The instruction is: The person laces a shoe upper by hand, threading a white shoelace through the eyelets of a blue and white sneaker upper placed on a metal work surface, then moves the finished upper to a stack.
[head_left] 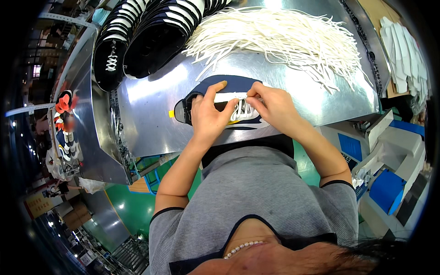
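- Green floor (137, 206) shows at lower left, along with cardboard boxes (78, 215) and dim racks and lights toward the dark rim.
- Shiny metal bench (149, 133) spans the upper middle of the frame, bright glare on its top.
- Dark blue shoe (238, 83) lies on the bench at the centre of the frame, its dark heel end to the left, with yellow and white trim along the lower side.
- Yellow tab (171, 113) sticks out just left of the heel end.
- White lace (244, 111) crosses the shoe's opening in several rows.
- Left hand (210, 112) grasps the shoe, fingers over its heel half, thumb stretched right toward the lace.
- Right hand (277, 107) has thumb and fingertips pinched on the lace near the left thumb; how much lace is between them is too small to tell.
- Loose laces (275, 39), off-white, lie in a wide heap across the upper middle.
- Black-and-white uppers (153, 46) stand nested in rows at upper left, the leftmost row laced in front.
- White pieces (403, 55) are stacked at upper right.
- White-and-blue machine (394, 151) stands at the right, below them.
- Orange shoe parts (64, 101) show at far left.
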Demonstrator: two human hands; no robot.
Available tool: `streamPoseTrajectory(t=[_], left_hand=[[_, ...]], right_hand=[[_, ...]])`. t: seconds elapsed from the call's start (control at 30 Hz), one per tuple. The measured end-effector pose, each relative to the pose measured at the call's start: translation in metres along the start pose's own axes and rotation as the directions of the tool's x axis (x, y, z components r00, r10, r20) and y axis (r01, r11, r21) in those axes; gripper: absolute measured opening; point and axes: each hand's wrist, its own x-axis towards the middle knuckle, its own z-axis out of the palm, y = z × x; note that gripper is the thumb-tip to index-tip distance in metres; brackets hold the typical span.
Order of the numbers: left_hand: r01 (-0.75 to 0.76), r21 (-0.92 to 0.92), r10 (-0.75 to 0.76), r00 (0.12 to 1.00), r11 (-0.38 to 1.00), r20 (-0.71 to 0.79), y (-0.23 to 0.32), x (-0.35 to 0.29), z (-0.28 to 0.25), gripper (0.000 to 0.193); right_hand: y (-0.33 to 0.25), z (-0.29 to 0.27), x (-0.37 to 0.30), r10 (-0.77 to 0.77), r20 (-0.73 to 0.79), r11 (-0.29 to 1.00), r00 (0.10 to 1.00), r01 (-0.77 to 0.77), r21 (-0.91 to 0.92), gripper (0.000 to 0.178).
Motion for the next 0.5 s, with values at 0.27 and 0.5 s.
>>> streamPoseTrajectory(t=[0.27, 0.5], left_hand=[[-0.140, -0.202, 0.156, 0.986, 0.969, 0.064, -0.004, -0.004, -0.004, 0.040], [0.107, -0.557, -0.039, 0.990, 0.824, 0.133, -0.012, -0.002, 0.001, 0.036]], right_hand=[[-0.004, 0.014, 0.028, -0.093, 0.182, 0.954, 0.979, 0.140, -0.266, 0.019], [-0.013, 0.005, 0.020, -0.163, 0.162, 0.896, 0.973, 0.215, -0.389, 0.027]])
